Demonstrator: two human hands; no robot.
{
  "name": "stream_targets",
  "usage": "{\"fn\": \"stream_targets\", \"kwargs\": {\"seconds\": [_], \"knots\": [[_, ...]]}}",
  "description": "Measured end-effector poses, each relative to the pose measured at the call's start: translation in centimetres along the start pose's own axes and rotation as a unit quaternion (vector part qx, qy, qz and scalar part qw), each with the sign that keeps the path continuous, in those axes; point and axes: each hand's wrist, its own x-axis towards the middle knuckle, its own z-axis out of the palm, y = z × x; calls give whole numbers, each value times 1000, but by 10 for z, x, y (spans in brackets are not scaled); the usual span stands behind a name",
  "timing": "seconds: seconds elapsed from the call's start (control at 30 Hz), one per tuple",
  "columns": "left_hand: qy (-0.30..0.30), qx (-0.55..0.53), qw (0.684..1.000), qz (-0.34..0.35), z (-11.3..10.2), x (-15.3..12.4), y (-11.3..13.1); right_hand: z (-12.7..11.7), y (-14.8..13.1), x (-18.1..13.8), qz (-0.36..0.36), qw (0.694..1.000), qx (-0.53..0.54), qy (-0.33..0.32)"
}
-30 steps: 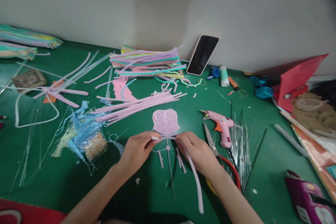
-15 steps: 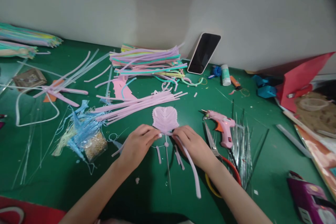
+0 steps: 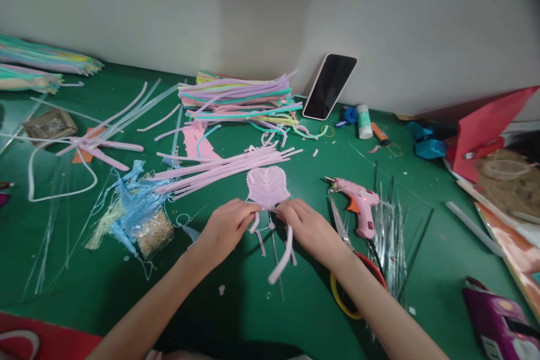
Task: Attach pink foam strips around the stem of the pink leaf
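Note:
A pink fan-shaped piece (image 3: 267, 185) made of pipe cleaners lies on the green table (image 3: 63, 247), with a thin wire stem (image 3: 276, 259) running down from it. My left hand (image 3: 225, 228) and my right hand (image 3: 307, 228) pinch the base of the piece from either side, fingers closed. A long pink pipe cleaner (image 3: 283, 256) curls down from my right hand's pinch, its free end lifted off the table. Short pink offcuts lie below the fan between my hands.
A pink glue gun (image 3: 358, 202) and scissors (image 3: 341, 230) with red and yellow handles lie right of my right hand, beside clear glue sticks (image 3: 390, 230). Pink pipe cleaners (image 3: 223, 169), a coloured stack (image 3: 240, 98), a phone (image 3: 329, 86) against the wall, a bead bag (image 3: 154, 233).
Both hands moved slightly up with the fan piece. The long pipe cleaner, which lay straight toward the bottom right, has bent into a curl and its end has swung left and up.

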Motion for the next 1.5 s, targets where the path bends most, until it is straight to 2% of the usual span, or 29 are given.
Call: {"fn": "stream_targets", "kwargs": {"seconds": [0.17, 0.4, 0.57, 0.67, 0.77, 0.87, 1.0, 1.17, 1.23, 1.37, 1.5], "knots": [[8, -11, 1000, 0, -1, 0, -3, -4, 3, -2, -17, 1000, -17, 1], [-18, -24, 999, 28, -2, 1, 0, -9, 4, 2, -19, 999, -32, -9], [-38, -19, 996, 81, 3, 2, -2, -9, 1, 10, 36, 997, 57, -44], [-38, 12, 995, 94, 5, 1, -3, -7, 0, 12, 53, 994, 94, -8], [-11, 31, 997, 76, 4, 1, 1, -5, -4, 12, 79, 995, 51, 22], [14, 15, 996, 86, 3, 3, 6, -4, -13, 11, 91, 996, -13, -11], [1, -21, 990, 137, 6, 8, 6, -2, -23, 13, 84, 992, -82, -35], [32, -80, 987, 137, 8, 10, 4, -2, -27, 13, 71, 991, -106, -35], [26, -100, 986, 132, 8, 10, 7, -1, -27, 12, 74, 991, -106, -28], [39, -137, 983, 116, 6, 11, 12, 3, -25, 10, 77, 994, -75, -27], [64, -169, 978, 109, 5, 13, 12, 2, -17, 3, 109, 991, 75, 9]]}}
